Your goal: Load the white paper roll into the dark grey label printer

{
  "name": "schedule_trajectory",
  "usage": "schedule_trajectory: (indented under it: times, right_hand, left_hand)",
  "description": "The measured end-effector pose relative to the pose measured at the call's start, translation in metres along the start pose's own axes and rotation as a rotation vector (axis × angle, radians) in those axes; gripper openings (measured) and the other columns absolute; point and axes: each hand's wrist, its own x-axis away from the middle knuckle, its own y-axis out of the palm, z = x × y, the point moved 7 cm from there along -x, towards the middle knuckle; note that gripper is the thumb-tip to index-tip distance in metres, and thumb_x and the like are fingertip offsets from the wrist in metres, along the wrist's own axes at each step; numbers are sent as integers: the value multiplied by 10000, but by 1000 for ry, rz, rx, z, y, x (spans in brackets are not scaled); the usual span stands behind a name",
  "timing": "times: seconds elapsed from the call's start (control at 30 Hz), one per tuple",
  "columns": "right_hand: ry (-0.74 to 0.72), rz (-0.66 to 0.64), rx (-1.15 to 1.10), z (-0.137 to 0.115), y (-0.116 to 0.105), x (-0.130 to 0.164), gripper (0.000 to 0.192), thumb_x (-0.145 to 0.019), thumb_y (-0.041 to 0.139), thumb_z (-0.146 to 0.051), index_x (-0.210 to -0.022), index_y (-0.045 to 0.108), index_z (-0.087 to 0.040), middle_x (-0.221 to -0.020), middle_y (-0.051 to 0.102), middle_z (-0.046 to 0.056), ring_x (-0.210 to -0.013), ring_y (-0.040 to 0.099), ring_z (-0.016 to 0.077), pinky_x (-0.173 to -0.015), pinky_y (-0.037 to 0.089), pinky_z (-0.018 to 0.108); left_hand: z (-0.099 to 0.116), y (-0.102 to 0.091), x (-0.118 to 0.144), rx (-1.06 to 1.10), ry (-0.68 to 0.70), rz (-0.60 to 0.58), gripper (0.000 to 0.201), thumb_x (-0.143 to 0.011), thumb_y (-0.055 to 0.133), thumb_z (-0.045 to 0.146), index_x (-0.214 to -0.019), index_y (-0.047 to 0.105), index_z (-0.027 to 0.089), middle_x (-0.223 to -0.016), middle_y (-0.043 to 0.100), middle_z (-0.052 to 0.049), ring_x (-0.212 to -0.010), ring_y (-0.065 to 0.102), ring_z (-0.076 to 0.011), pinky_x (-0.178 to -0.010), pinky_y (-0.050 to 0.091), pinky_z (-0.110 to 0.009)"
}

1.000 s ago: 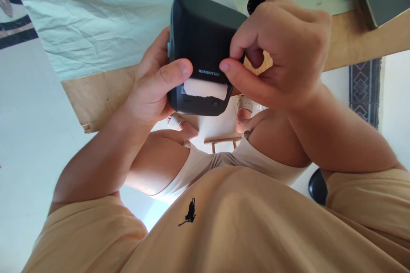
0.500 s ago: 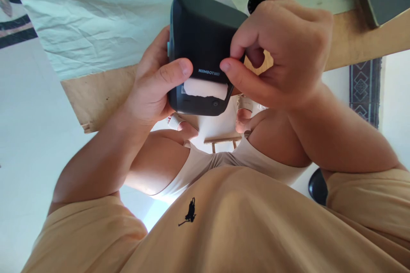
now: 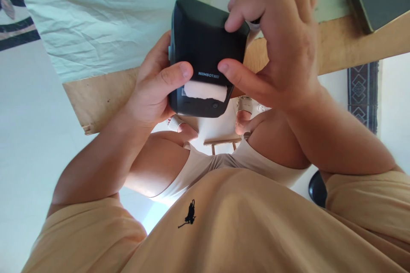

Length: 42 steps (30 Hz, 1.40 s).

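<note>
Below, wooden table (image 3: 346, 46), pale cloth (image 3: 112, 12), white floor (image 3: 22, 136)

Single head-worn view, steeply downward, close over own chest, lap and wooden table edge (image 3: 102, 93).

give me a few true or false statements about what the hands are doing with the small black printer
1. Both hands hold the black printer. True: the left hand grips its side and the right hand its other side and top.
2. The printer rests flat on the wooden table. False: it is held up in the air, in front of the table edge.
3. A white strip of paper shows at the printer's slot. True.
4. The right hand pinches the white paper. False: its thumb lies on the black body beside the paper, and its fingers curl over the top corner.
5. The person wears a blue shirt. False: the shirt is tan.
</note>
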Motion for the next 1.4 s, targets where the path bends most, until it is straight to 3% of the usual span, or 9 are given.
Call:
schedule_trajectory:
  times: [0.1,0.17,0.2,0.23,0.37,0.53,0.73,1.2,1.4]
  right_hand:
    - [88,-54,-4,1,3,0,380,-747,368,-530,-928,491,-219,-1054,496,-28,-1018,444,112,-909,330,308]
    - [134,22,-58,6,1,0,384,-704,412,-566,-873,505,-233,-1012,513,-38,-981,452,112,-876,341,309]
    - [110,-40,-58,7,7,0,365,-713,410,-552,-901,494,-252,-1035,505,-41,-994,448,110,-866,350,302]
    - [94,41,-88,9,3,0,374,-678,445,-567,-872,500,-252,-994,516,-41,-962,460,110,-841,362,297]
    - [-8,38,-68,11,5,0,438,-643,484,-564,-929,483,-232,-1005,498,-18,-970,463,133,-864,364,313]
    - [10,34,-10,11,3,-1,479,-677,414,-589,-972,476,-217,-1030,496,-14,-1020,443,153,-883,328,314]
    - [15,38,-28,9,6,-2,448,-710,385,-566,-958,479,-205,-1001,497,-16,-1017,447,133,-866,331,294]
    - [60,26,12,7,6,-1,446,-718,374,-577,-957,482,-216,-990,491,-5,-1000,446,131,-872,327,303]
    - [79,15,11,8,6,-1,436,-724,360,-578,-953,486,-229,-995,494,-11,-993,447,130,-867,324,308]
  left_hand:
    - [0,1,-1,19,13,-16,285,-676,576,297,-930,488,202,-945,589,-55,-856,580,-183,-634,476,-281]
    - [1,1,-2,24,27,-26,271,-689,558,289,-934,486,197,-918,590,-47,-841,585,-181,-585,469,-251]
    - [1,2,-2,23,29,-36,282,-684,561,291,-939,485,196,-911,591,-45,-849,587,-188,-579,471,-248]
    - [1,2,-2,20,27,-42,294,-683,561,294,-949,481,197,-918,591,-45,-872,586,-199,-593,478,-254]
    - [2,4,0,15,8,-52,295,-702,543,282,-971,458,192,-988,582,-65,-929,574,-218,-676,484,-296]
    - [3,4,0,17,-3,-42,275,-710,524,248,-969,456,185,-1010,567,-95,-939,570,-253,-622,454,-290]
    - [3,1,0,21,9,-1,275,-705,512,210,-973,472,166,-857,566,-58,-854,582,-200,-543,418,-225]
    - [2,0,-1,-9,-21,6,297,-682,538,258,-962,464,193,-993,578,-83,-888,564,-211,-705,455,-332]
    - [-1,-4,0,-13,-63,47,306,-672,561,253,-962,474,209,-934,566,-54,-813,575,-174,-643,453,-291]
